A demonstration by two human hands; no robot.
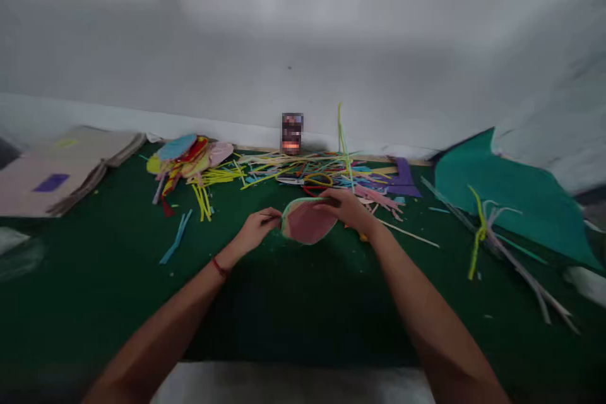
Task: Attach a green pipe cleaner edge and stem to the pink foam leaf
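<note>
Between my hands, above the front part of the green tabletop, is a rounded pink paper piece with a pale rim and a light green edging strip. My left hand, with a red band on its wrist, pinches the left edge of the piece. At its upper right edge my right hand grips it, fingers over the top. Just behind the paper piece lie scissors, their blades pointing left and their handles among paper strips. Pink strips lie close behind my right hand.
Many coloured paper strips are heaped along the wall. Paper cutouts and folded cardboard lie left. Right are a purple paper piece, a teal sheet and a tied strip bundle. A blurred dark object stands at the wall.
</note>
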